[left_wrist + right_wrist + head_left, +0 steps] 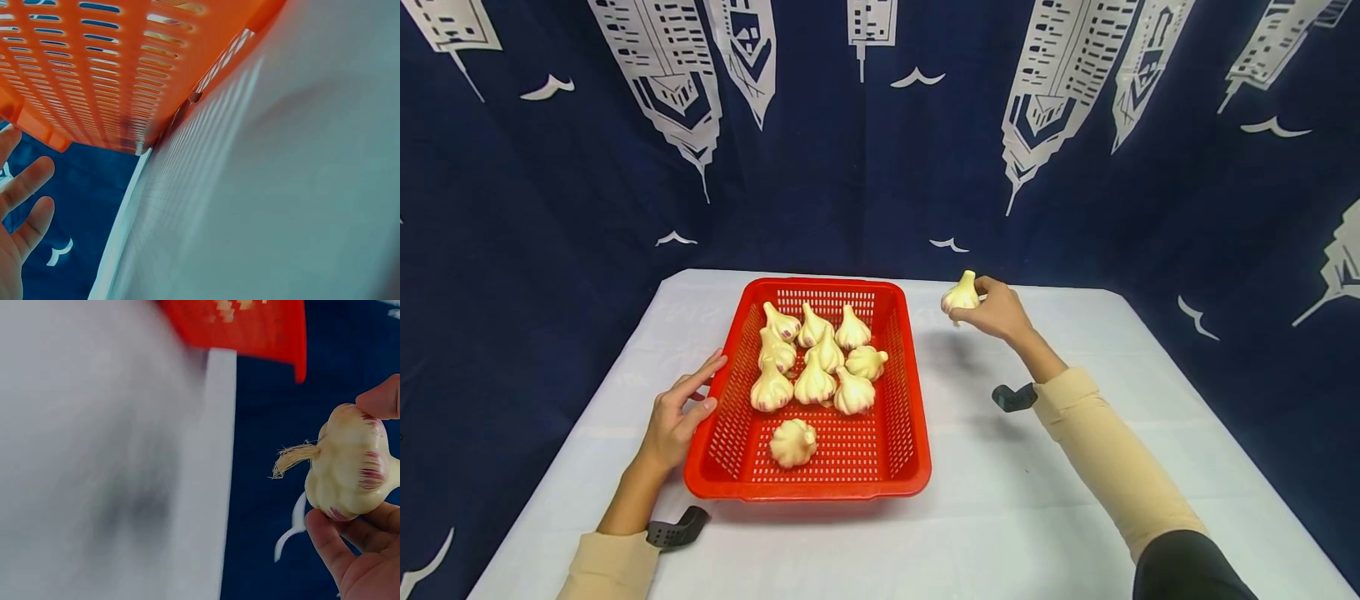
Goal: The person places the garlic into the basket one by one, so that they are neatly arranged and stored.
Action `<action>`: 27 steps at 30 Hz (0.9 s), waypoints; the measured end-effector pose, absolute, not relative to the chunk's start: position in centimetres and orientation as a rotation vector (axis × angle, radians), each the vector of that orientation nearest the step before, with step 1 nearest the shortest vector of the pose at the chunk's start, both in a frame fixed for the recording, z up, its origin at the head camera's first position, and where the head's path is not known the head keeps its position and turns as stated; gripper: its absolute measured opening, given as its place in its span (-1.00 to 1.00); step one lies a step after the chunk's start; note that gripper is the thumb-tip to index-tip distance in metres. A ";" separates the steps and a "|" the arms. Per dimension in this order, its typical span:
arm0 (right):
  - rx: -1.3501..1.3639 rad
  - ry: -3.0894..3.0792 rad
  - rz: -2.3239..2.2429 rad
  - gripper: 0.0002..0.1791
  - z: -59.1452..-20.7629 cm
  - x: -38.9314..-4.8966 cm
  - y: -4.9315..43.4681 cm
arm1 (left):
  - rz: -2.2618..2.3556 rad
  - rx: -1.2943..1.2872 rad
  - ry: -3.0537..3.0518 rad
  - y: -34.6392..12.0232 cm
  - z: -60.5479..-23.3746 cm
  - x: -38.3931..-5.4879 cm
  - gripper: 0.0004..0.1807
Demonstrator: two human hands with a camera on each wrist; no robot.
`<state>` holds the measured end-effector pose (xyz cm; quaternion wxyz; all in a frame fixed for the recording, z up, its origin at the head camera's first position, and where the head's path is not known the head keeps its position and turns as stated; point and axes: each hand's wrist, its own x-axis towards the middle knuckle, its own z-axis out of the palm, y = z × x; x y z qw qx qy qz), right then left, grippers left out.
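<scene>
Over the far right of the table, my right hand (1002, 311) pinches a garlic bulb (961, 294) between thumb and fingers, its neck pointing up. Dry roots and purple streaks show on that bulb (356, 465) in the right wrist view. A red slotted plastic basket (920, 421) sits left of it, with several more garlic bulbs (815, 382) grouped inside. One bulb (793, 442) lies apart near the basket's front side. My left hand (679, 418) is at the basket's left rim, its fingertips right at the edge and its fingers loosely extended.
A white cloth covers the table (1000, 517). Behind and around it hangs a dark blue curtain (820, 192) with white building and bird prints. Black wrist-worn devices sit at the left wrist (677, 528) and the right wrist (1013, 397).
</scene>
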<state>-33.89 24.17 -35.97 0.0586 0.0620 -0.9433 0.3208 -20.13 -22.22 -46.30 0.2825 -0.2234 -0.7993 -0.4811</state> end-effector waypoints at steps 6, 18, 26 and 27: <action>0.316 -2.819 1.028 -0.25 -34.5 -32.4 22.6 | -1.289 -0.598 -2.137 -22.2 -46.3 -20.1 -0.43; 0.511 -2.756 1.063 -0.28 -32.5 -30.3 20.6 | -1.284 -0.595 -2.134 -22.3 -46.3 -20.0 -0.42; 0.620 -2.770 1.086 -0.35 -31.6 -28.9 19.0 | -1.286 -0.607 -2.129 -22.2 -46.3 -20.0 -0.42; 0.640 -2.775 1.088 -0.35 -31.5 -28.7 18.8 | -1.284 -0.608 -2.130 -22.2 -46.3 -20.1 -0.42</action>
